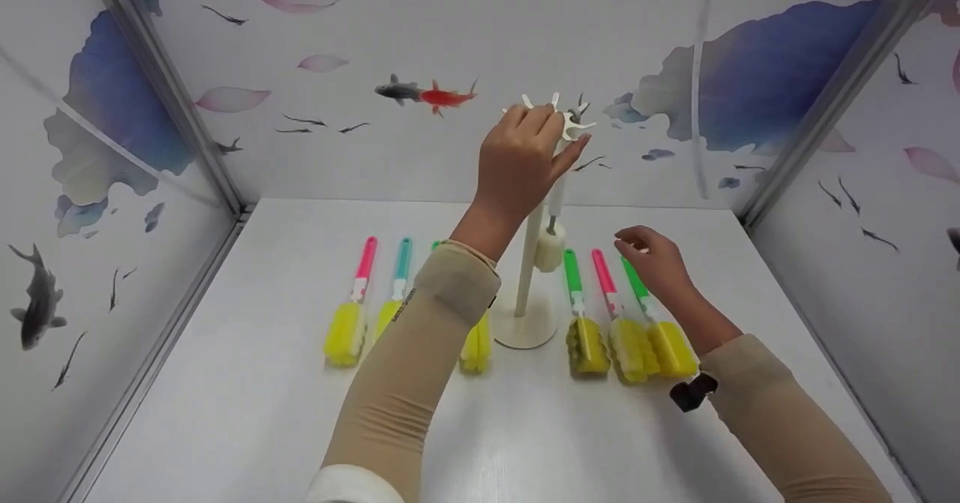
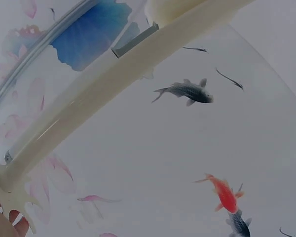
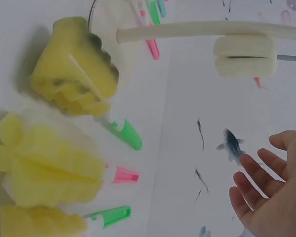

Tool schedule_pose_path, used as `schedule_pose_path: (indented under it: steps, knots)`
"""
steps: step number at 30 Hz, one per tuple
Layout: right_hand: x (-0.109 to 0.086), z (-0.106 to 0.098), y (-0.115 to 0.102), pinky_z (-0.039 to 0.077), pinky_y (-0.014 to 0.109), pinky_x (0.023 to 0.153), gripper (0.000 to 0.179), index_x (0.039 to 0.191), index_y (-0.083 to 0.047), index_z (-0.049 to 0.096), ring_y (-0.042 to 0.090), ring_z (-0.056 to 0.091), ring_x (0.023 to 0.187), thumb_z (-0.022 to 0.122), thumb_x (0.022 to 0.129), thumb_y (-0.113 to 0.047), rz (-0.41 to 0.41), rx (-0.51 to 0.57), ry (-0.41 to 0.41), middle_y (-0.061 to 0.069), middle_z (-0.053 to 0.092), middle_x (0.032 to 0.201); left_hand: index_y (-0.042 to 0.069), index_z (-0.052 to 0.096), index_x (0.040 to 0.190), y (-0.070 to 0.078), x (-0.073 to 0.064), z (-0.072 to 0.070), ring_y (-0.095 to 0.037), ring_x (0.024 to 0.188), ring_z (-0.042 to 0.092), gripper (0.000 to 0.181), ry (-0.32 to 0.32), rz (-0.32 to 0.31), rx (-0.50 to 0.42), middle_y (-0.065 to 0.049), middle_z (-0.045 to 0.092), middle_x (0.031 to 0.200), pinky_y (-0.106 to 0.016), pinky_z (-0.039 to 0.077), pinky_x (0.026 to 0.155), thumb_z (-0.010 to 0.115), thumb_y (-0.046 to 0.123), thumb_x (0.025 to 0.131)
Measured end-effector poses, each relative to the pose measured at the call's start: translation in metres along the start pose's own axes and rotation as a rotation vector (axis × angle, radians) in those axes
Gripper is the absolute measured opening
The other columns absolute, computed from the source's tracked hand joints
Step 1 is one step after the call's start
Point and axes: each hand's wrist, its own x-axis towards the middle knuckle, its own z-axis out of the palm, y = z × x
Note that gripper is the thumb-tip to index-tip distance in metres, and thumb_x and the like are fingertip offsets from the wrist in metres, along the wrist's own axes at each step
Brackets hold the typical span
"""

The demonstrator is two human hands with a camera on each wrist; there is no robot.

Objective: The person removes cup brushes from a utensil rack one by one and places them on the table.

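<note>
My left hand [image 1: 521,154] grips the pronged top of a cream stand [image 1: 529,263], fingers curled over the prongs and thumb stretched to the right. In the left wrist view, fingertips show behind the prongs [image 2: 12,202]. From the stand hangs a bottle brush with a white sponge head [image 1: 550,250], sponge downward beside the post. My right hand [image 1: 660,263] hovers over the green handle of the rightmost brush, fingers loosely bent and nothing in them. The right wrist view shows that hand [image 3: 266,192] apart from the hanging sponge [image 3: 245,57].
Right of the round base [image 1: 525,336] lie three yellow sponge brushes, with a green-handled [image 1: 589,347], a pink-handled [image 1: 632,347] and another green-handled one [image 1: 673,349]. More lie to the left, including a pink-handled brush [image 1: 345,334]. Printed panels enclose the white table [image 1: 247,413].
</note>
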Motion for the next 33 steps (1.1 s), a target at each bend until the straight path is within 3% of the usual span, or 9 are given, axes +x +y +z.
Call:
schedule_pose_path:
  steps: [4,12,19,26,33]
  knots:
    - [0.0,0.009,-0.013,0.045,0.038,0.094,0.038,0.125,-0.007,0.06,0.026,0.052,0.107,0.054,0.1,-0.035,-0.077,0.053,0.006,0.012,0.059,0.116,0.009,0.072,0.096,-0.001,0.0,0.003,-0.019,0.084,0.06,0.045,0.039,0.005,-0.009,-0.003,0.071,0.098,-0.023,0.054,0.076,0.048,0.046,0.1]
    - [0.001,0.025,-0.034,0.048,0.036,0.095,0.04,0.127,-0.013,0.059,0.023,0.053,0.108,0.058,0.097,-0.04,-0.06,0.154,-0.046,0.006,0.059,0.119,0.008,0.073,0.097,-0.002,-0.003,0.004,-0.018,0.082,0.06,0.038,0.077,-0.025,-0.031,-0.004,0.071,0.099,-0.022,0.054,0.074,0.051,0.039,0.099]
    - [0.005,0.036,-0.044,0.044,0.038,0.101,0.037,0.128,-0.011,0.059,0.022,0.054,0.112,0.06,0.098,-0.032,-0.146,0.222,-0.025,0.005,0.059,0.125,0.008,0.074,0.098,0.002,-0.004,0.004,-0.018,0.083,0.061,0.037,0.089,-0.052,-0.04,-0.004,0.072,0.1,-0.023,0.054,0.074,0.053,0.039,0.098]
    - [0.013,0.048,-0.051,0.041,0.042,0.103,0.039,0.132,-0.009,0.056,0.024,0.052,0.116,0.062,0.097,-0.024,-0.209,0.22,-0.029,0.008,0.059,0.128,0.008,0.074,0.101,0.004,-0.004,0.003,-0.018,0.085,0.061,0.038,0.094,-0.066,-0.038,-0.005,0.072,0.103,-0.023,0.054,0.077,0.054,0.04,0.097]
    - [0.017,0.054,-0.054,0.037,0.048,0.105,0.04,0.132,-0.005,0.056,0.03,0.048,0.123,0.064,0.096,-0.021,-0.254,0.215,-0.03,0.011,0.057,0.131,0.008,0.073,0.097,0.006,-0.005,0.003,-0.018,0.082,0.06,0.034,0.123,-0.054,-0.035,-0.004,0.072,0.099,-0.023,0.055,0.071,0.056,0.037,0.096]
